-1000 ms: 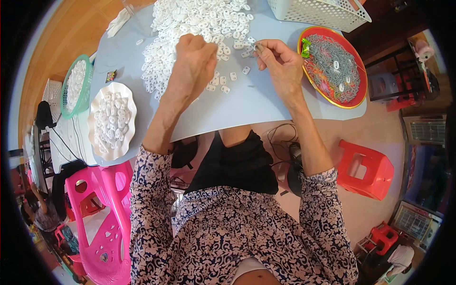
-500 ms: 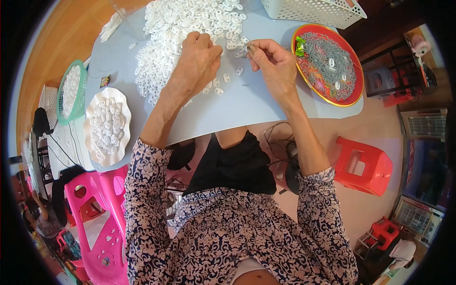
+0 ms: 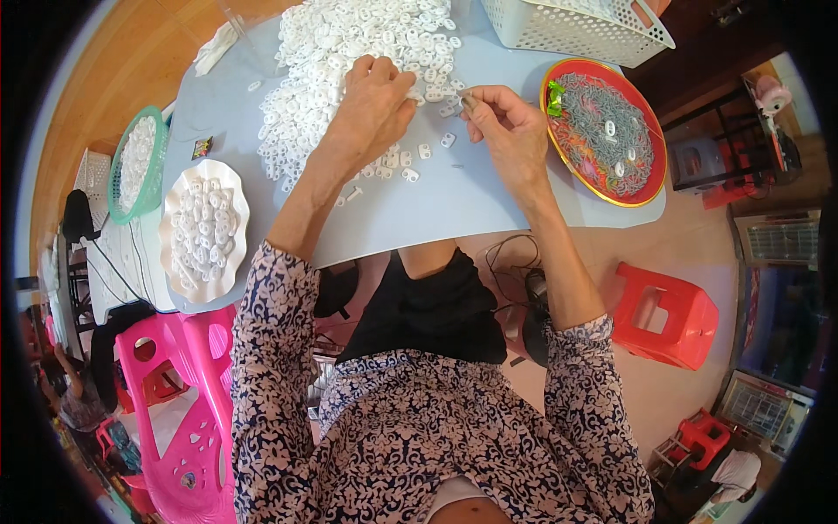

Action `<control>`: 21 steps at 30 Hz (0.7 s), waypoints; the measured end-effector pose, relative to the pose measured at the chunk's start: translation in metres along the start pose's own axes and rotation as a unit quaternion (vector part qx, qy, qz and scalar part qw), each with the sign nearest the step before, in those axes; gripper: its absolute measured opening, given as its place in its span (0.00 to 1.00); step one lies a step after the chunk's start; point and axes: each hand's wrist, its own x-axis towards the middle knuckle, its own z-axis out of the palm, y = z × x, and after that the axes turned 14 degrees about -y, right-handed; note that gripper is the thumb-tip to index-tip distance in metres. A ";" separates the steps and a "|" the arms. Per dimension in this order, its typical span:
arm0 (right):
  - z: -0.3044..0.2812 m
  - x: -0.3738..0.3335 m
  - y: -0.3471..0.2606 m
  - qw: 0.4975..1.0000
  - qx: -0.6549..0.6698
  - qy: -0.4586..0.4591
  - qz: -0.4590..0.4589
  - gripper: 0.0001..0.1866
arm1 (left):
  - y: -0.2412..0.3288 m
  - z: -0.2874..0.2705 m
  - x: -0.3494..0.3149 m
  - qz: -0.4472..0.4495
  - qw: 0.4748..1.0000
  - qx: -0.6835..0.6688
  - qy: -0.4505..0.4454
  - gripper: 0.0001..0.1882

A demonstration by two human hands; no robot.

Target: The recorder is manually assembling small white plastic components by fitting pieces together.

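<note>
My left hand (image 3: 374, 106) rests at the right side of a large heap of small white plastic pieces (image 3: 301, 113). Its fingers are curled and their tips point down into the pieces, so whatever they grip is hidden. To its right, my right hand (image 3: 504, 129) is raised over the table with thumb and forefinger pinched together; anything between them is too small to name. Between and below the hands lie several loose two-holed white pieces (image 3: 409, 175). Right of my right hand sits a red round tray (image 3: 648, 179) with many thin grey metal bits and a few white pieces.
A white scalloped dish (image 3: 237, 253) of white pieces stands at the table's left, beside a green basket (image 3: 159, 175). A white perforated basket (image 3: 580, 39) stands at the back right. A pink chair (image 3: 188, 437) and a red stool (image 3: 668, 314) flank me below the grey table (image 3: 454, 210).
The whole view has shifted slightly, so the table sits a little lower. Both hands keep nearly the same curled and pinched poses.
</note>
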 end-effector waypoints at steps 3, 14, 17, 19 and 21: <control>0.000 0.000 0.002 1.000 0.010 -0.003 -0.007 0.06 | -0.005 0.006 0.008 0.007 1.000 0.011 -0.026 0.06; 0.000 0.001 0.006 1.000 -0.013 -0.008 -0.006 0.06 | 0.005 0.008 0.004 0.003 1.000 -0.001 0.020 0.12; -0.001 0.000 0.008 1.000 -0.010 -0.007 -0.002 0.05 | 0.005 0.008 0.005 -0.006 1.000 0.013 0.001 0.13; -0.003 0.000 0.006 1.000 -0.007 -0.006 -0.002 0.05 | 0.005 0.010 0.007 -0.005 0.999 0.030 -0.024 0.13; 0.000 0.000 0.005 1.000 -0.016 -0.006 -0.005 0.05 | 0.007 0.010 0.007 0.017 1.000 -0.014 0.014 0.12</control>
